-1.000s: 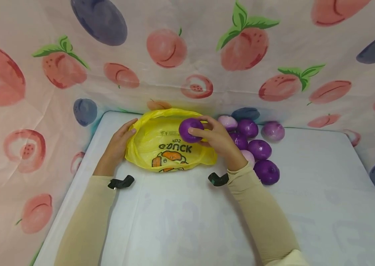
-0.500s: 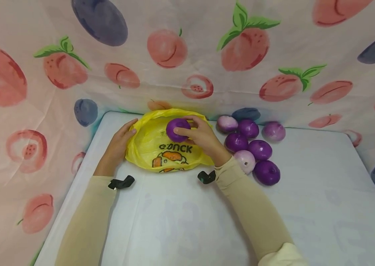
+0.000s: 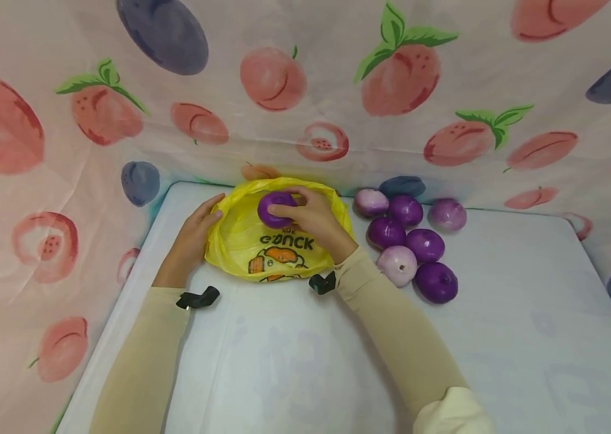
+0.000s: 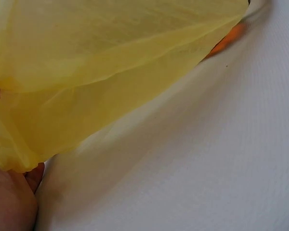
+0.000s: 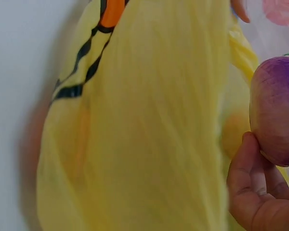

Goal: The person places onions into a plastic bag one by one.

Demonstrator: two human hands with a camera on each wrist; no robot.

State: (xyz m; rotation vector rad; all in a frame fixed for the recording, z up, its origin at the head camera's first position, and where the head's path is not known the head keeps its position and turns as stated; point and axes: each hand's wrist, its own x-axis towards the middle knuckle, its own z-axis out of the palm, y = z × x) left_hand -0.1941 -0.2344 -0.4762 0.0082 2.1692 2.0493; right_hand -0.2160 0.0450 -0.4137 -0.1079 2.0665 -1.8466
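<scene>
My right hand [image 3: 317, 218] holds a purple onion [image 3: 270, 211] between thumb and fingers over the mouth of a yellow plastic bag [image 3: 232, 247]. The bag lies on the white table with its mouth spread and shows black lettering and an orange cartoon print. At its left side my left hand [image 3: 190, 240] holds the rim, the thumb inside the edge. Close up in the right wrist view, the onion [image 5: 275, 113] sits at the fingertips beside the bag's yellow wall [image 5: 149, 125]. The left wrist view shows mostly bag [image 4: 96, 96] and a little of the left hand [image 4: 9, 197].
Several more onions [image 3: 426, 245], dark purple and pale pink, are grouped right of the bag; one pale onion [image 3: 448, 215] lies slightly apart. A fruit-print cloth [image 3: 370, 144] rises behind the white table [image 3: 273, 349]. Black curved pieces [image 3: 197, 298] stick out at both wrists.
My right hand has carried the onion leftward, from the bag's right side to over its middle. The left hand and the bag stay nearly still. More of the grouped onions now shows.
</scene>
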